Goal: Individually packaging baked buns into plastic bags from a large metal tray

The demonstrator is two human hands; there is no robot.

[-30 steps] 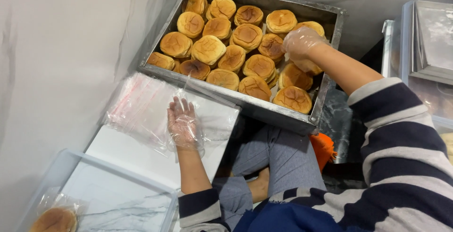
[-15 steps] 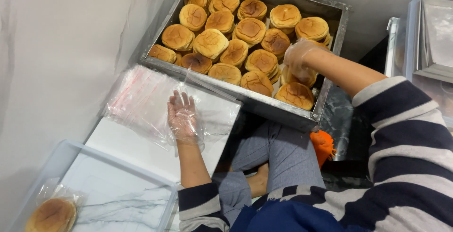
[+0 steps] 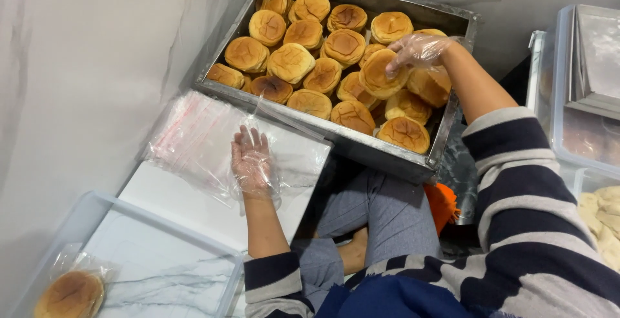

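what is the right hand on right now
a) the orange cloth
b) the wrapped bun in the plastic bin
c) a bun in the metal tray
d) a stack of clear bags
c: the gloved right hand grips a bun over the metal tray, while the left hand rests on the clear bags.

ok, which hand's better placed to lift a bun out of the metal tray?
Right. The right hand already rests its gloved fingers on a bun in the metal tray. The left hand lies flat on the clear bags, outside the tray.
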